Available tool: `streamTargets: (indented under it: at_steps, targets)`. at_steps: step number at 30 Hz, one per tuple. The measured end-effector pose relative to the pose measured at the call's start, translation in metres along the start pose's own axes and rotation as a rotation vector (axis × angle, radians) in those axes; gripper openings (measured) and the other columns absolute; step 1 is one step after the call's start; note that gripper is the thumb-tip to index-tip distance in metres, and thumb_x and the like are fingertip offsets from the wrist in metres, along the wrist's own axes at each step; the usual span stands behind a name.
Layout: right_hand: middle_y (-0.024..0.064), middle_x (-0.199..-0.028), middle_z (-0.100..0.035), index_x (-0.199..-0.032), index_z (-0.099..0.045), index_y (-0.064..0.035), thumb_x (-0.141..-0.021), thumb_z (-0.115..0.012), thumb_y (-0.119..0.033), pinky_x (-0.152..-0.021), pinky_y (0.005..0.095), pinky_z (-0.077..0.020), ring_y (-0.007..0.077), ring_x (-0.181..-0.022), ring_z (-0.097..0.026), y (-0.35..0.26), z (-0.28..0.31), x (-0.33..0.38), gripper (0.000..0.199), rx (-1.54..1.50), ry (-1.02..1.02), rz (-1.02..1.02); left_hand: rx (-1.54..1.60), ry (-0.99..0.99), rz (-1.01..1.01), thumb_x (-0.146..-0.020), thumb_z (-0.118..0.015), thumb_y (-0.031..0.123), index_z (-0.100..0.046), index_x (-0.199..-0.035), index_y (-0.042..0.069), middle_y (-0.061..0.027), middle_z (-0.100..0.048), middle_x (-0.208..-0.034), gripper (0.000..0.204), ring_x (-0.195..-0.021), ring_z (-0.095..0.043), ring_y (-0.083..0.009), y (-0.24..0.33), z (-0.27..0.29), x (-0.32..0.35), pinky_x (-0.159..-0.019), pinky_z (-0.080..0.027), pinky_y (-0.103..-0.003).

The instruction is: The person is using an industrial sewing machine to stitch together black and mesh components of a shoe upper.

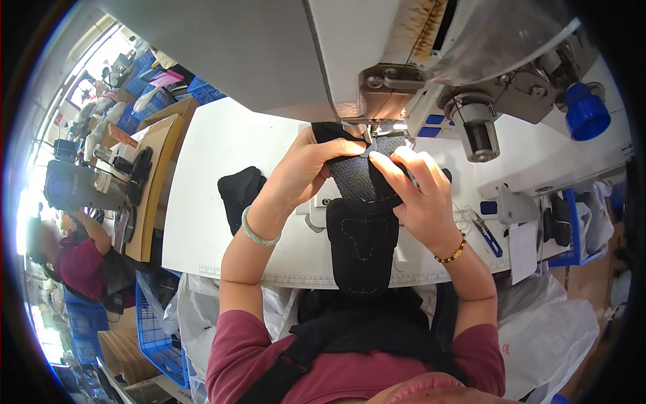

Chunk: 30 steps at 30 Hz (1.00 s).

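Under the needle and presser foot of a sewing machine (369,131) lies a black piece of fabric with a textured panel (354,180). My left hand (303,167) pinches its left edge, thumb on top by the foot. My right hand (424,188) grips the right side, fingertips bent onto the panel close to the needle. A black padded piece with a light stitched outline (363,249) extends from below the panel toward me, over the table's front edge. Whether the two pieces are joined is unclear. Another black piece (240,195) lies beside my left forearm.
Thread snips with blue handles (486,234) rest on the white table (202,168) right of my right hand. Metal thread fittings (474,128) hang at the right. Blue crates (158,330) and plastic bags (548,337) stand around the table. Another person (84,259) sits at the far left.
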State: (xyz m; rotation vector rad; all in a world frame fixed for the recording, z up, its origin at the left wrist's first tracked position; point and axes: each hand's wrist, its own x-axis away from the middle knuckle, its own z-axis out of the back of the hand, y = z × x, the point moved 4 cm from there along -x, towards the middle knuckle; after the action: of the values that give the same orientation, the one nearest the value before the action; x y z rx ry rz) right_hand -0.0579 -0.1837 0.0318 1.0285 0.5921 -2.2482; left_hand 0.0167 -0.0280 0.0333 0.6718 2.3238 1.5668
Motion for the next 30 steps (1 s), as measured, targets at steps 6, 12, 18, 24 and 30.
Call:
streamTargets:
  at_steps: [6,12,18,24,30]
  targets:
    - [0.008,-0.1,-0.049,-0.116,-0.063,-0.0102,-0.051,-0.061,0.008,-0.071,0.0371,-0.048,0.0263,-0.086,-0.055,0.0,-0.001,0.0,0.067,0.007,0.014,-0.019,0.042,0.028,0.014,-0.082,-0.059,-0.002,-0.061,-0.094,-0.001,-0.0082,-0.065,-0.088,0.012,-0.078,-0.064,-0.0134,-0.002,0.002,-0.002,-0.071,-0.053,-0.025]
    - [0.0063,-0.105,-0.05,-0.115,-0.064,-0.0124,-0.052,-0.059,0.008,-0.071,0.0364,-0.0468,0.0251,-0.085,-0.055,0.005,-0.001,0.0,0.066,0.082,0.025,-0.012,-0.004,0.086,-0.126,-0.085,-0.059,0.004,-0.062,-0.094,-0.001,-0.0062,-0.064,-0.085,0.011,-0.068,-0.063,-0.0103,-0.006,-0.002,-0.002,-0.051,-0.05,-0.022]
    - [0.0049,-0.106,-0.054,-0.112,-0.064,-0.0114,-0.055,-0.058,0.006,-0.069,0.0351,-0.0469,0.0231,-0.082,-0.054,0.004,-0.002,0.005,0.06,0.135,0.065,-0.006,-0.005,0.129,-0.127,-0.086,-0.055,0.005,-0.061,-0.093,-0.001,-0.0065,-0.063,-0.081,0.01,-0.062,-0.061,-0.0113,-0.007,-0.001,-0.005,-0.042,-0.047,-0.024]
    - [0.0038,-0.1,-0.06,-0.1,-0.065,-0.0087,-0.058,-0.059,0.005,-0.067,0.0326,-0.0462,0.022,-0.075,-0.055,0.01,0.006,0.005,0.045,0.129,0.197,0.031,-0.053,0.157,-0.158,-0.085,-0.056,0.008,-0.061,-0.09,0.002,-0.0037,-0.061,-0.075,0.009,-0.058,-0.057,-0.009,-0.012,-0.008,0.002,-0.041,-0.042,-0.022]
    - [-0.0003,-0.1,-0.061,-0.099,-0.064,-0.0116,-0.063,-0.066,-0.004,-0.058,0.0279,-0.0405,0.0161,-0.065,-0.051,0.019,0.006,0.005,0.038,0.185,0.243,0.061,-0.053,0.26,-0.204,-0.086,-0.056,0.011,-0.064,-0.088,0.006,0.002,-0.061,-0.075,0.009,-0.06,-0.052,-0.0045,-0.016,-0.012,0.004,-0.048,-0.037,-0.02]
